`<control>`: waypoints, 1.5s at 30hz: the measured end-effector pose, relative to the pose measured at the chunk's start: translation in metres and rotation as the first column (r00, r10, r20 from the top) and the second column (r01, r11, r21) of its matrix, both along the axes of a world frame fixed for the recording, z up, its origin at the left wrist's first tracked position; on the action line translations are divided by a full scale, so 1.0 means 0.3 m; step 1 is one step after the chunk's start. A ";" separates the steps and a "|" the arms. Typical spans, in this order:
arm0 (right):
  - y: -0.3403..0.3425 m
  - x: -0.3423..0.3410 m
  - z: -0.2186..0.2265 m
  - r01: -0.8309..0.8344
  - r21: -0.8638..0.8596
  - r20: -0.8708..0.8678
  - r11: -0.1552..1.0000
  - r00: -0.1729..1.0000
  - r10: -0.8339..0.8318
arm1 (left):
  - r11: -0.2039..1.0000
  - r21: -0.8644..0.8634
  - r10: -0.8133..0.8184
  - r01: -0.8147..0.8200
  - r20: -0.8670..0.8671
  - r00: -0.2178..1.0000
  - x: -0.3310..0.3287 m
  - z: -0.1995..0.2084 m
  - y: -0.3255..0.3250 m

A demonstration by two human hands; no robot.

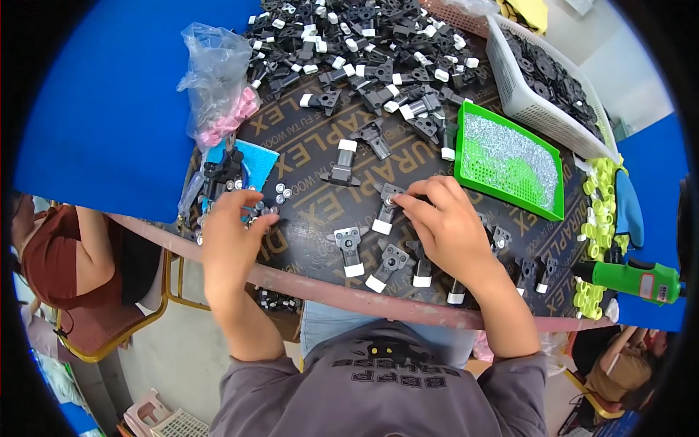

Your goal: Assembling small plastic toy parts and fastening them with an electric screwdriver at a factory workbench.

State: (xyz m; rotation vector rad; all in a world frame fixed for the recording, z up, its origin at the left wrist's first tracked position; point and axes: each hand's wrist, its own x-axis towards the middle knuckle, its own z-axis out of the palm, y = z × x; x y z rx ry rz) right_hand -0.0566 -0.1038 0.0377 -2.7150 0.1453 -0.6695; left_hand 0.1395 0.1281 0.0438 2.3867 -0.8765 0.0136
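Note:
My right hand (448,229) pinches with its fingertips at the upper face of a black plastic part with a white end (382,221). What seems to be a small round metal piece (391,199) shows at those fingertips, mostly covered. My left hand (233,233), thumb and forefinger apart, hovers at a scatter of small round silver pieces (282,193) on the left. Loose black parts, such as one part (349,250) and its neighbour (391,266), lie face up along the near edge. Another part (341,164) lies beyond my hands.
Many black-and-white parts (378,44) are heaped at the back. A green tray (561,207) of tiny silver pieces stands right, by a white basket (502,69) of black discs. A green power screwdriver (633,280) and yellow-green pieces (591,218) lie far right; a plastic bag (211,65) lies left.

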 end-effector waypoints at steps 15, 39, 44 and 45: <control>-0.031 -0.028 0.024 0.014 0.131 0.128 0.991 0.991 -0.031 | 1.000 -0.011 -0.008 0.007 -0.091 0.996 -0.005 -0.072 -0.038; 0.052 -0.033 0.035 -0.123 0.493 0.358 0.861 0.931 -0.073 | 0.518 -0.711 -0.850 -0.476 -0.490 -0.192 -0.295 -0.123 -0.298; 0.043 -0.036 0.032 -0.095 0.528 0.356 0.844 0.927 -0.118 | 0.542 -0.616 -0.819 -0.571 -0.539 -0.196 -0.310 -0.060 -0.318; 0.042 -0.036 0.032 -0.093 0.547 0.356 0.832 0.925 -0.131 | 0.542 -0.614 -0.818 -0.574 -0.541 -0.195 -0.306 -0.068 -0.318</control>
